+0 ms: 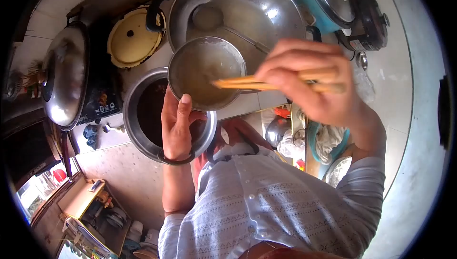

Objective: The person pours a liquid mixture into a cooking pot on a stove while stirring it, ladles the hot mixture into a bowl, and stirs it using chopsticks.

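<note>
My left hand [177, 123] holds a metal bowl [233, 55] from below, thumb over its near rim. Cloudy, pale liquid seems to be inside the bowl. In my right hand [316, 78], slightly blurred, is a pair of wooden chopsticks [234, 83], tips reaching over the bowl's inside. Whether they touch the liquid I cannot tell. Behind the bowl stands a large wok [285, 26] with pale liquid and a ladle [208, 18] lying in it. Under my left hand and the bowl is a metal pot [134, 133] with dark contents.
A lidded wok [66, 76] sits at left by a black cooktop [102, 87]. A yellowish lid [135, 35] lies near the large wok's handle. At back right stand a turquoise lidded pot [312, 2] and a dark cooker [369, 26]. Shelves with dishes [114, 216] are lower left.
</note>
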`<action>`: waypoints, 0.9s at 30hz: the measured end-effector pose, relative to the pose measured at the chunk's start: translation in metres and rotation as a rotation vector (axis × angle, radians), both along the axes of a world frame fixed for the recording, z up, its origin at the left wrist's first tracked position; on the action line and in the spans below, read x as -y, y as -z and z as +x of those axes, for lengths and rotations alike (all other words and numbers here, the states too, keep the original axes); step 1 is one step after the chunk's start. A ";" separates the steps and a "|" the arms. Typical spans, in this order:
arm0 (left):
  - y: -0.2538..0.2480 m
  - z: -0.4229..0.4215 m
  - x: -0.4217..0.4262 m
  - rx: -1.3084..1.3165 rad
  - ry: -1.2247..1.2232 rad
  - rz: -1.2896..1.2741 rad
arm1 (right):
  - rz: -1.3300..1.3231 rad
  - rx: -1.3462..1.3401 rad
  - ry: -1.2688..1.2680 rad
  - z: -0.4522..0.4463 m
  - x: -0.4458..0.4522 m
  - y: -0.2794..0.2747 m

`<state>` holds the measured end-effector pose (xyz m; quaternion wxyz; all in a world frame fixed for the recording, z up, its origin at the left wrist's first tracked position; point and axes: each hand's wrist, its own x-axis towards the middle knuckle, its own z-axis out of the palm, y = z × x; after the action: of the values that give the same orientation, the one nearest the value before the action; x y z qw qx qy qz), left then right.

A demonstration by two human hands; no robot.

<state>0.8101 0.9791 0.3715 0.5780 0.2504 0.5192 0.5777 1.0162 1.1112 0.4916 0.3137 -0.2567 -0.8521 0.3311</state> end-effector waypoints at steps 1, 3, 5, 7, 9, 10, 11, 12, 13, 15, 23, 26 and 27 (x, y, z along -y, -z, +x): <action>-0.001 0.001 0.000 -0.037 -0.006 0.003 | -0.067 0.009 0.069 0.007 0.000 -0.007; -0.003 0.005 -0.001 -0.110 -0.014 0.007 | -0.130 0.003 0.134 0.016 0.002 -0.011; -0.008 0.004 -0.005 -0.074 0.007 0.043 | -0.042 -0.054 0.050 0.011 0.002 0.003; -0.010 -0.002 -0.009 -0.060 0.012 0.059 | -0.004 -0.028 -0.082 0.002 0.007 -0.003; -0.009 -0.005 -0.009 -0.089 0.016 0.062 | -0.134 0.000 0.048 0.021 0.005 -0.005; -0.008 -0.005 -0.009 -0.101 0.019 0.064 | -0.200 0.015 0.114 0.029 0.003 -0.006; -0.008 -0.005 -0.010 -0.105 0.030 0.059 | -0.200 -0.005 0.194 0.026 -0.001 -0.011; -0.008 -0.004 -0.011 -0.110 0.045 0.053 | -0.217 -0.087 0.179 0.019 0.000 -0.003; -0.009 -0.004 -0.014 -0.116 0.059 0.052 | -0.228 -0.172 0.162 0.011 0.002 0.010; -0.008 -0.009 -0.019 -0.097 0.018 0.014 | -0.212 -0.306 0.074 0.004 0.007 0.019; 0.001 -0.033 -0.050 -0.073 0.130 0.000 | -0.177 -0.409 0.181 0.009 -0.004 0.039; -0.008 -0.042 -0.069 -0.071 0.208 0.010 | -0.375 -0.262 0.229 0.038 -0.014 0.018; -0.015 -0.036 -0.075 -0.091 0.212 0.024 | -0.312 -0.257 0.306 0.042 -0.024 0.024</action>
<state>0.7746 1.0542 0.3867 0.6085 0.3366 0.5087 0.5076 1.0584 1.1350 0.4671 0.4224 -0.3838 -0.6951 0.4372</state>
